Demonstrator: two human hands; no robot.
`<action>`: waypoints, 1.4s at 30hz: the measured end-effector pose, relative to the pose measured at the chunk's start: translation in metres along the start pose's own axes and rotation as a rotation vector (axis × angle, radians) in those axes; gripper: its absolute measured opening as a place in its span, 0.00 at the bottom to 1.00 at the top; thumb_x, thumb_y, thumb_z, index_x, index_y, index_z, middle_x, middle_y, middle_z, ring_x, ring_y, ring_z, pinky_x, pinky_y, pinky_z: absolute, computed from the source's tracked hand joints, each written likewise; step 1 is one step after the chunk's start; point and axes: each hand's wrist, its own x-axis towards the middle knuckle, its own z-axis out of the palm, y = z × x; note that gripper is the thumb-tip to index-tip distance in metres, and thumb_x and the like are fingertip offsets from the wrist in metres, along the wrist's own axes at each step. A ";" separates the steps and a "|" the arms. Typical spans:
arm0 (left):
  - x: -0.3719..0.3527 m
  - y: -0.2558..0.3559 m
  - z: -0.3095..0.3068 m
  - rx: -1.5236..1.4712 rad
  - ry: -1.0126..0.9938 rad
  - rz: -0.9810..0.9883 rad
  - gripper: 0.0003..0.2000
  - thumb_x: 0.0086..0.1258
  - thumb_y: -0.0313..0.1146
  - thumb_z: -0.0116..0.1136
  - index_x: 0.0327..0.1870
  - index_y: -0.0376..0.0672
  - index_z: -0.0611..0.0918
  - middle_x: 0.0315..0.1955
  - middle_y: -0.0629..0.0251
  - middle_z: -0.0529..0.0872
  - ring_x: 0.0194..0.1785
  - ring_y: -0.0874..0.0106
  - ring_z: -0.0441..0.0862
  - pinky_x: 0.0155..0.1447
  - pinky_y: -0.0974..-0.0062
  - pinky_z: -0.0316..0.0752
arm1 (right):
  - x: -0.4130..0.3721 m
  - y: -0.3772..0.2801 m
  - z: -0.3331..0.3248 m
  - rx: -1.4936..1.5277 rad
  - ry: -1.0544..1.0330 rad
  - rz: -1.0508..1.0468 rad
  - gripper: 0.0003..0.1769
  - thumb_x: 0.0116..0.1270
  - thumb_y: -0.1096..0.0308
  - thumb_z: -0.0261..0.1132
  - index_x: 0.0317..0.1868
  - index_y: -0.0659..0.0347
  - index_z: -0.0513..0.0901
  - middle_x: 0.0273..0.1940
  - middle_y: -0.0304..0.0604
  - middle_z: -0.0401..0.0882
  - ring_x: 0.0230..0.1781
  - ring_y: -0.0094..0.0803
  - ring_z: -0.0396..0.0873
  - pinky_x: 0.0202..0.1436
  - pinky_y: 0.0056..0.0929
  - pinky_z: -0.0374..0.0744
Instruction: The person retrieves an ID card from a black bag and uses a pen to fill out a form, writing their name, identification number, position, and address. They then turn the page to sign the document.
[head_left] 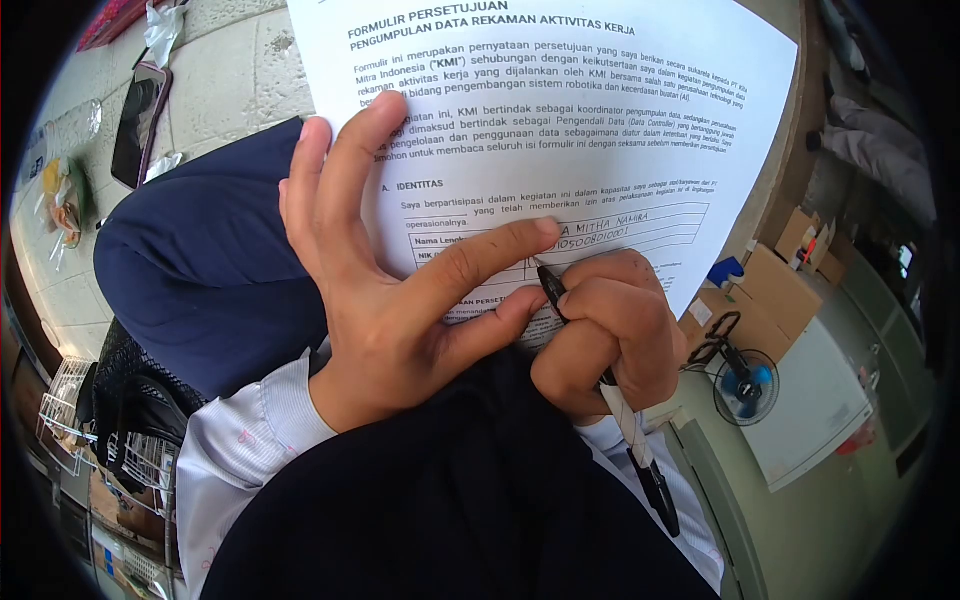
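Note:
A white printed form lies in front of me, with handwriting in some rows of a small table on it. My left hand rests on its lower left part, fingers stretched out and spread. The index finger and thumb of that hand reach across the table rows, covering some print. My right hand is closed around a pen with a black tip section and a light patterned barrel. The pen's tip touches or nearly touches a row below the handwriting, between the left index finger and thumb.
A knee in dark blue cloth is raised at the left. Beyond it, a phone and a plastic bag with contents lie on the pale floor. A wire basket stands lower left. Cardboard boxes and a fan are at the right.

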 end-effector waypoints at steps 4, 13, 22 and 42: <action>0.001 0.000 0.000 -0.010 0.000 -0.001 0.16 0.41 0.43 0.66 0.33 0.51 0.83 0.59 0.43 0.55 0.63 0.49 0.51 0.65 0.53 0.42 | -0.001 0.001 -0.001 0.019 -0.016 0.000 0.14 0.29 0.86 0.55 0.21 0.62 0.72 0.17 0.40 0.69 0.14 0.29 0.68 0.18 0.22 0.69; 0.002 -0.001 0.001 -0.010 -0.003 0.025 0.17 0.40 0.43 0.66 0.33 0.50 0.83 0.59 0.43 0.55 0.62 0.49 0.52 0.65 0.52 0.40 | -0.001 0.002 0.001 0.025 0.046 -0.002 0.13 0.29 0.87 0.55 0.19 0.63 0.72 0.17 0.41 0.70 0.14 0.29 0.69 0.19 0.21 0.69; 0.001 -0.002 0.002 -0.031 0.026 0.034 0.16 0.42 0.45 0.66 0.34 0.50 0.83 0.59 0.43 0.54 0.62 0.49 0.51 0.65 0.52 0.41 | -0.002 0.004 0.001 0.041 0.041 -0.019 0.13 0.28 0.87 0.55 0.20 0.63 0.72 0.17 0.40 0.69 0.14 0.29 0.68 0.18 0.21 0.69; 0.002 0.001 0.000 -0.034 -0.014 0.031 0.17 0.43 0.43 0.67 0.35 0.47 0.82 0.59 0.41 0.52 0.63 0.49 0.51 0.65 0.55 0.44 | -0.003 0.006 0.004 0.055 0.147 -0.008 0.13 0.29 0.87 0.53 0.20 0.64 0.71 0.17 0.42 0.69 0.14 0.29 0.67 0.18 0.21 0.69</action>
